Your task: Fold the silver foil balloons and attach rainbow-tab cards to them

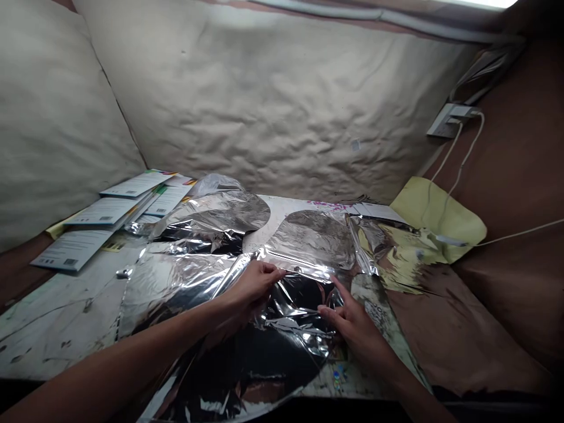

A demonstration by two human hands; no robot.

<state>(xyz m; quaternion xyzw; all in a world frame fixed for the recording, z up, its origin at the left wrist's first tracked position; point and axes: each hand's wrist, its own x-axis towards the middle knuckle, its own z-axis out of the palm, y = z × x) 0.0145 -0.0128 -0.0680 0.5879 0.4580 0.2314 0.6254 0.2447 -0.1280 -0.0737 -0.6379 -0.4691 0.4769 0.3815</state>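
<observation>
The left hand (251, 289) pinches the edge of a crumpled silver foil sheet (282, 346), and the right hand (355, 326) rests on the same sheet with its fingers a little spread. The sheet lies over a stained bench (57, 317). Behind it are printed booklets (106, 214) on the left side, and on the right a yellow paper (440, 220) under white cables (458, 147) from a wall socket (447, 120).

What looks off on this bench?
The silver foil sheet is badly creased and buckled instead of lying flat, most sharply between the left hand and the right hand. Beyond it, the booklets lie askew, overlapping in an untidy fan.
</observation>
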